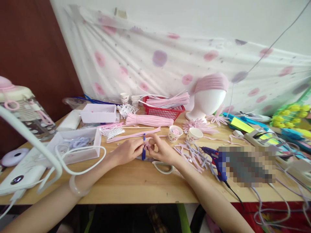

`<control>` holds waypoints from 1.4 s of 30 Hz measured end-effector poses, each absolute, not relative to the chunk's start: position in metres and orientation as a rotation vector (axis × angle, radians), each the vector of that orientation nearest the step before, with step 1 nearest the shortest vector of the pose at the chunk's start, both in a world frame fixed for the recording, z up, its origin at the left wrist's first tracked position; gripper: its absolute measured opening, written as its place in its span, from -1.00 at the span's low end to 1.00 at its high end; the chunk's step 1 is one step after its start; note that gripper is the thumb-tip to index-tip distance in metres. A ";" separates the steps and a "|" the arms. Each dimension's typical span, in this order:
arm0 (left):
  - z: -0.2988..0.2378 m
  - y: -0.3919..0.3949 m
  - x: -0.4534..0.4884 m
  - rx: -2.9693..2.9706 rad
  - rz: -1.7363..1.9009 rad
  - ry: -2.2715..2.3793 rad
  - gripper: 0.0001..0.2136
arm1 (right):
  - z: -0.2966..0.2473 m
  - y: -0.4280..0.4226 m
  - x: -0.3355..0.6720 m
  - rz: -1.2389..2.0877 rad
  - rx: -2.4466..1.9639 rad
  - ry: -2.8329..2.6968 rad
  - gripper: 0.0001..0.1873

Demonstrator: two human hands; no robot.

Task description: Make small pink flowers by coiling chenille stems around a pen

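Note:
My left hand (128,150) and my right hand (161,149) meet over the middle of the wooden table (136,184). Both pinch a short blue pipe cleaner (143,147) that stands upright between their fingertips, with a bit of pink material beside it. Scissors with pale handles (162,167) lie on the table just under my right hand. Long pink pipe cleaners (133,134) lie just beyond my hands. A pale bangle (76,187) sits on my left wrist.
A blue glue gun (216,158) and loose lilac pipe cleaners (191,155) lie to the right. Two paper cups (175,133) stand behind them. Further back are a red basket (162,111), a foam head (207,102) and clear boxes (75,144). A white cable (80,161) loops at left.

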State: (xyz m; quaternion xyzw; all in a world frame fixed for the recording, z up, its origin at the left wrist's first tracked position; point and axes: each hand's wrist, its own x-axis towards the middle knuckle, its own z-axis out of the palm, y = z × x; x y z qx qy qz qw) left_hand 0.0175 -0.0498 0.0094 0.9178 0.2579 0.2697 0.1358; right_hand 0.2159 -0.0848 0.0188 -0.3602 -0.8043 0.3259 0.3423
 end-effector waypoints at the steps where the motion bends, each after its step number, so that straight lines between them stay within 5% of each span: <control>1: 0.008 -0.050 0.018 2.638 0.805 0.743 -0.82 | 0.019 -0.085 0.215 0.886 -0.935 -2.065 -0.59; 5: 0.003 -0.054 0.023 2.662 0.924 0.742 -0.82 | 0.013 -0.088 0.202 1.307 -0.990 -1.690 -0.77; 8: 0.001 -0.057 0.025 2.769 0.964 0.765 -0.81 | 0.003 -0.089 0.190 1.486 -0.999 -1.402 -0.62; 14: 0.004 -0.064 0.028 2.701 0.909 0.821 -0.82 | -0.005 -0.091 0.184 1.193 -0.999 -1.362 -0.59; 22: 0.010 -0.073 0.041 1.650 0.845 0.691 -0.77 | 0.003 -0.106 0.185 0.673 -1.089 -1.535 -0.73; 27: 0.007 -0.066 0.040 1.267 0.733 0.545 -0.79 | 0.000 -0.106 0.187 0.734 -1.022 -1.567 -0.75; 42: 0.005 -0.060 0.034 1.480 0.857 0.618 -0.75 | -0.003 -0.102 0.187 0.964 -0.943 -1.564 -0.67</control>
